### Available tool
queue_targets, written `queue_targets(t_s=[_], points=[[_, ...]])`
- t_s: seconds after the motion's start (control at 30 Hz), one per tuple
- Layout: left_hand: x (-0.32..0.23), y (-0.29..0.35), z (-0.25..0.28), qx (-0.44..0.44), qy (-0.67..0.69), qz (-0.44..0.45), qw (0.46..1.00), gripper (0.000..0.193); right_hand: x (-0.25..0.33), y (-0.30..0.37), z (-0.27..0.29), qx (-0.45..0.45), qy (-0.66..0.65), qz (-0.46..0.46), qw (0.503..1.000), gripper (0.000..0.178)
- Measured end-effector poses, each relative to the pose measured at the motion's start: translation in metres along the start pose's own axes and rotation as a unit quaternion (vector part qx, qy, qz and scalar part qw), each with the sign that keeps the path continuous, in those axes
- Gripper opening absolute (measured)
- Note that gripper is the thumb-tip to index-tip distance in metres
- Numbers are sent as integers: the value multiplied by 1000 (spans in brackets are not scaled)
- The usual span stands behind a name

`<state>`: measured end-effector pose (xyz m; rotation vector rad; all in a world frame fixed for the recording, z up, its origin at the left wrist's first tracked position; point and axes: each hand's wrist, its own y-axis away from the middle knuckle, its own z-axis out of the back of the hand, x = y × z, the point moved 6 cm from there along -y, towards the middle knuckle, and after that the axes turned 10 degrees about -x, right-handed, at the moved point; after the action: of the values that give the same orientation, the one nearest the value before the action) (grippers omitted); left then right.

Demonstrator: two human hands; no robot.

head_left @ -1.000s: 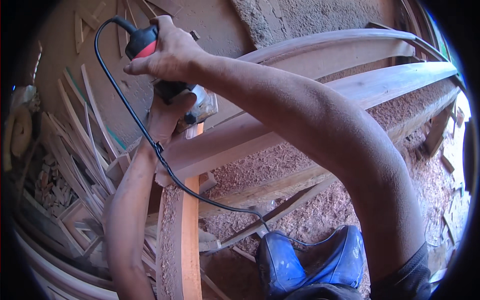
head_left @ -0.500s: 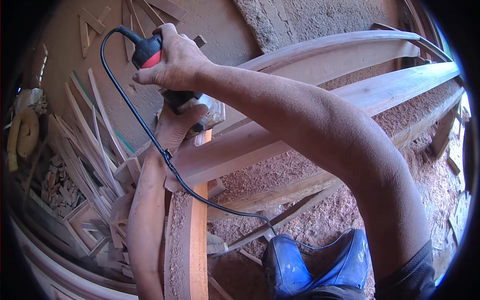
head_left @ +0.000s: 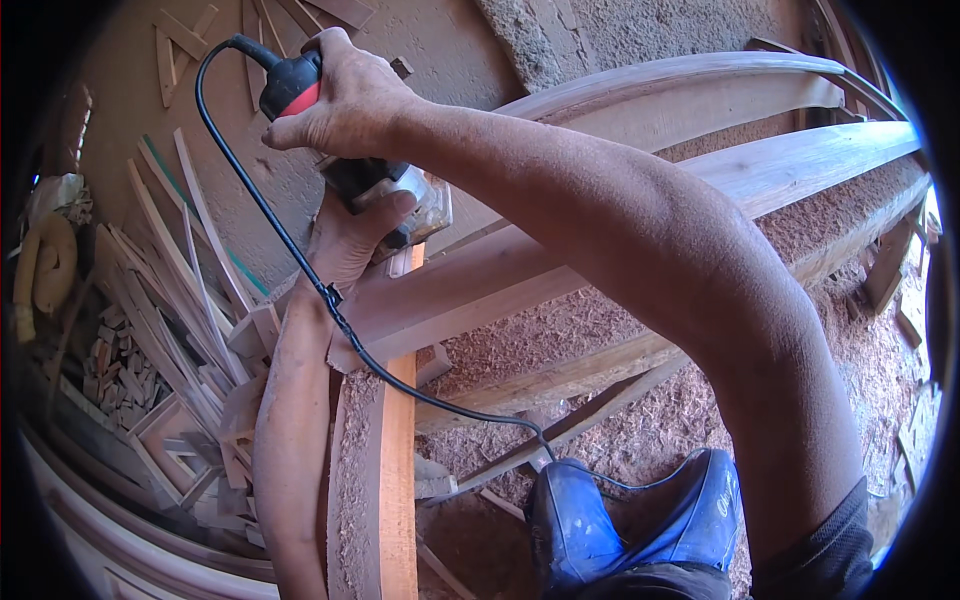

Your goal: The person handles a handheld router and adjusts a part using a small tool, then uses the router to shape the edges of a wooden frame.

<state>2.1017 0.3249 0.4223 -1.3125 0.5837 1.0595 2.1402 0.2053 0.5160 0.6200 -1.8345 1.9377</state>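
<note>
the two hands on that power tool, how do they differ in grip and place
The right hand wraps over the top of the power tool, on its black and red handle; the left hand sits lower, under the body. The right arm crosses in from the right side; the left arm rises from below. Both hands are bare and touch the tool.

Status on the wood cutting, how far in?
Done: reddish sawdust blankets the ground, so much cutting is behind. In hand: the right hand grips the black-and-red corded power tool, the left hand steadies it on the upright reddish wooden plank. Left: the plank's near length looks unworked.
</note>
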Motion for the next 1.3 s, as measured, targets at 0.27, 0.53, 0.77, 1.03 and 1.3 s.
queue_targets(t_s=[0.27, 0.53, 0.77, 1.03, 1.3], points=[[0, -3, 6, -2, -50, -12, 999, 88, 5, -2, -1, -34, 29, 9, 999, 98], [-1, 3, 1, 5, 8, -12, 1000, 83, 5, 0, -1, -20, -12, -1, 1000, 90], [0, 2, 0, 6, 10, -10, 1000, 85, 2, 2, 0, -14, 0, -5, 1000, 93], [2, 1, 2, 14, 35, 4, 999, 89, 3, 1, -2, -22, 16, -3, 1000, 98], [2, 2, 2, 14, 22, -6, 1000, 89, 3, 3, 0, -24, -7, -13, 1000, 95]])
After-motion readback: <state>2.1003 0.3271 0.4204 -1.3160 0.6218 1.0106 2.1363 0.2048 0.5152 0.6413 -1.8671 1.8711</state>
